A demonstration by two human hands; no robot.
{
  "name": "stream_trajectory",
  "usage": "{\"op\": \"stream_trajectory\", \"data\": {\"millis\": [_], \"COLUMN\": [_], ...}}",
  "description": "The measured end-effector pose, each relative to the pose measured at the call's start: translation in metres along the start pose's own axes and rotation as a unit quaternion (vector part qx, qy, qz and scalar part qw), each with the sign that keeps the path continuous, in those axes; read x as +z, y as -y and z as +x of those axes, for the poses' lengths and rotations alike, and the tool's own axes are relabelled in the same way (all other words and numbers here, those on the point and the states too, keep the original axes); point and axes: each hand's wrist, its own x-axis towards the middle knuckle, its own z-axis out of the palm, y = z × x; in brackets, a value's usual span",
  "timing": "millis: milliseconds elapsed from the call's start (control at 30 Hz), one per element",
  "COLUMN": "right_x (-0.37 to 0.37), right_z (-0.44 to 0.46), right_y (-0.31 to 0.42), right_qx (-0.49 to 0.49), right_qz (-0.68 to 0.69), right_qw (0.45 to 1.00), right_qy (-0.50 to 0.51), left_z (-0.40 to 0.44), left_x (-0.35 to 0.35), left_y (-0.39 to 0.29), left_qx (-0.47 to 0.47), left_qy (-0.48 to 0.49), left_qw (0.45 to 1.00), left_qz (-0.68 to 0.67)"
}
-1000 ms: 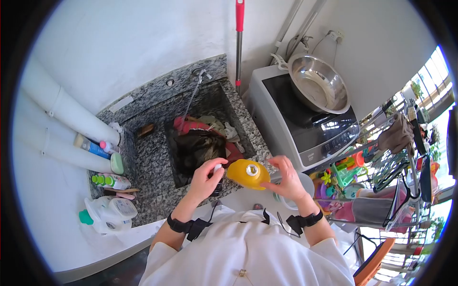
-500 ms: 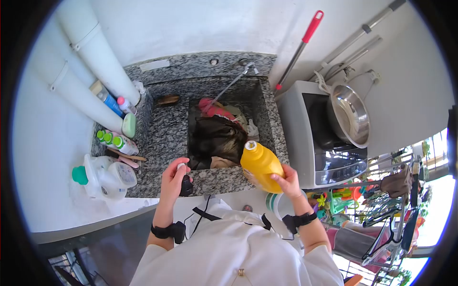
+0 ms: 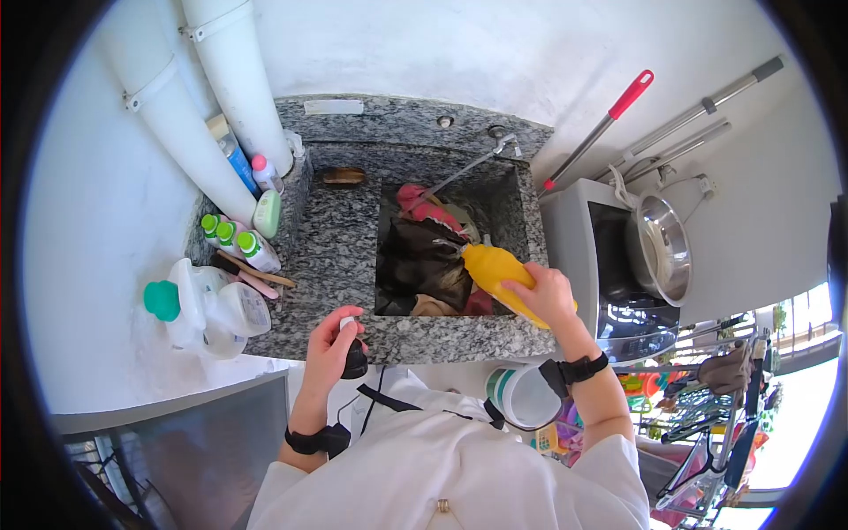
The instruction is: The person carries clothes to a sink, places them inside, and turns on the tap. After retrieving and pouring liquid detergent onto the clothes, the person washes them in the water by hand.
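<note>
My right hand (image 3: 546, 294) grips a yellow bottle (image 3: 496, 270), tipped over the sink with its uncapped mouth pointing left. Below that mouth lies a dark garment (image 3: 422, 256) in the granite sink (image 3: 533, 234), with a pink cloth (image 3: 426, 208) behind it. Near the counter's front edge, the fingers of my left hand (image 3: 327, 349) are pinched on a small white cap (image 3: 347, 324). A black object (image 3: 355, 362) sits against that hand; what it is I cannot make out. The tap (image 3: 499, 141) extends a thin spout down to the pink cloth.
On the left stand several green-capped bottles (image 3: 258, 252), a large white jug (image 3: 199, 305) and brushes (image 3: 256, 269). A wooden brush (image 3: 343, 176) lies at the back. To the right, a metal basin (image 3: 662, 247) rests on a washing machine (image 3: 570, 238). A white bucket (image 3: 534, 397) is below.
My right hand has tilted the yellow bottle from nearly upright to leaning left over the dark garment. My left hand still pinches the cap. The camera view has shifted slightly.
</note>
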Motion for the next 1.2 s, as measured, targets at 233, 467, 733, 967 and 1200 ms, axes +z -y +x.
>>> {"op": "stream_trajectory", "data": {"millis": [233,467,733,967,1200], "right_x": [0.004,0.005,0.002,0.007,0.003], "right_z": [0.003,-0.008,-0.018,-0.033,-0.041], "right_y": [0.006,0.003,-0.001,-0.007,-0.007], "right_qx": [0.04,0.073,0.09,0.123,0.131], "right_qz": [0.019,0.027,0.041,0.144,0.192], "right_qw": [0.999,0.997,0.995,0.977,0.967], "right_qy": [0.013,0.019,-0.013,-0.094,-0.108], "left_z": [0.003,0.012,0.019,0.018,0.016], "left_x": [-0.013,-0.007,0.01,0.017,0.026], "left_y": [-0.004,0.001,-0.003,0.003,0.002], "left_qx": [0.003,0.005,-0.014,-0.024,-0.036], "left_qy": [0.006,0.031,0.072,0.084,0.092], "left_qw": [1.0,0.999,0.997,0.996,0.994], "left_qz": [-0.01,0.012,0.025,0.023,0.037]}}
